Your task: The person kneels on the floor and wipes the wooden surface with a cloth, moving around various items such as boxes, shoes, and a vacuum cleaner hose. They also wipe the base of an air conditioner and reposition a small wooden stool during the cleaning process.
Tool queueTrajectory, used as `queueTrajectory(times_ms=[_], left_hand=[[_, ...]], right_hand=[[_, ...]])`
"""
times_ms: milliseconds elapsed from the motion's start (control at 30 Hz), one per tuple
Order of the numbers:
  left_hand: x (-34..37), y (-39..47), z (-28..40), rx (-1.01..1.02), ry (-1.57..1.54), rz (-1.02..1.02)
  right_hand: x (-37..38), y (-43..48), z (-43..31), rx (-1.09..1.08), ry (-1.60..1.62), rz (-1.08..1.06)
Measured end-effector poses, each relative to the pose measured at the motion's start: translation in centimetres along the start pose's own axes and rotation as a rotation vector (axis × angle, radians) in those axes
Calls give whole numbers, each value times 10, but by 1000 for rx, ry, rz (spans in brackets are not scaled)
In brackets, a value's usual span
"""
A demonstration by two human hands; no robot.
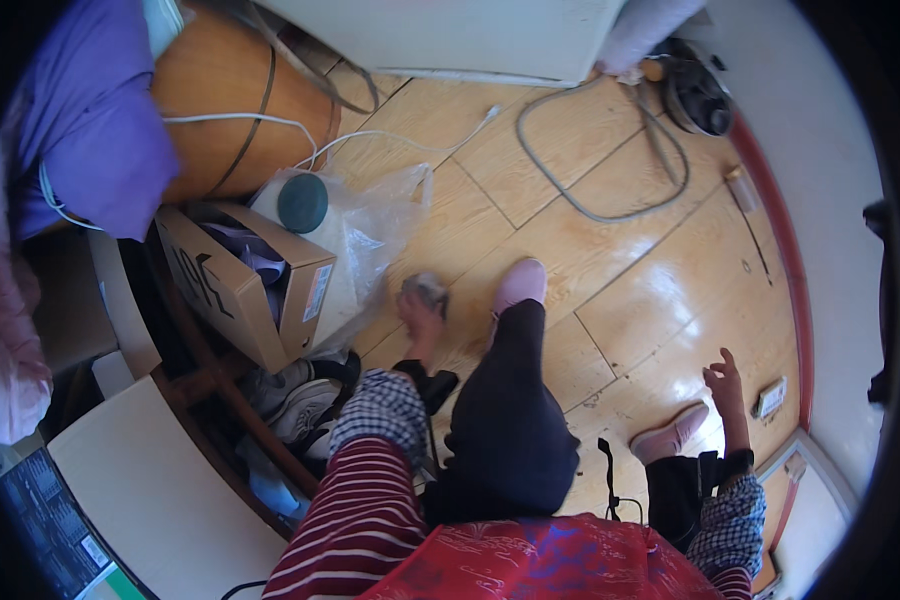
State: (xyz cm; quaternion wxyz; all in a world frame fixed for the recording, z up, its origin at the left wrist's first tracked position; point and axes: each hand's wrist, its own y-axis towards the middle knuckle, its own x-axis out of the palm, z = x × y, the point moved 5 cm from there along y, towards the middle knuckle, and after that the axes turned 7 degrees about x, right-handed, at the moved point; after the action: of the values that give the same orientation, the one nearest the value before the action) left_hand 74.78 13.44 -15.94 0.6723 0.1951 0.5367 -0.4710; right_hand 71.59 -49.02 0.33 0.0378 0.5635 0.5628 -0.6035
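My left hand [423,319] reaches down to the floor, its fingers on a small greyish cloth-like thing [425,286] that is blurred, so its kind is unclear. A clear plastic bag [379,232] lies just left of that hand, next to an open cardboard box [240,289] with purple stuff inside. My right hand [725,379] hangs at the right, fingers apart and holding nothing, above the floor near a pink shoe [671,435]. A small flat packet [771,397] with writing lies to its right.
Shoes [307,409] sit on a low rack at left. A round green lid [302,203] stands by the box. A white cable [412,142] and a grey hose [615,219] lie on the wood-look floor [480,187]. A white cabinet-like body [465,37] stands ahead; a wall [832,187] bounds the right.
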Motion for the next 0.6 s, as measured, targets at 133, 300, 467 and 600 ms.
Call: queueTrajectory(times_ms=[133, 300, 467, 600], left_hand=[[29, 20, 0, -289, 148, -99], [0, 108, 1, 40, 34, -232], [-32, 200, 97, 86, -388, -439], [-107, 204, 212, 150, -760, -682]], right_hand=[[67, 73, -34, -68, -258, -198], [72, 111, -128, -434, -180, -166], [12, 55, -241, -192, 185, -343], [-9, -49, -314, -181, 602, -633]])
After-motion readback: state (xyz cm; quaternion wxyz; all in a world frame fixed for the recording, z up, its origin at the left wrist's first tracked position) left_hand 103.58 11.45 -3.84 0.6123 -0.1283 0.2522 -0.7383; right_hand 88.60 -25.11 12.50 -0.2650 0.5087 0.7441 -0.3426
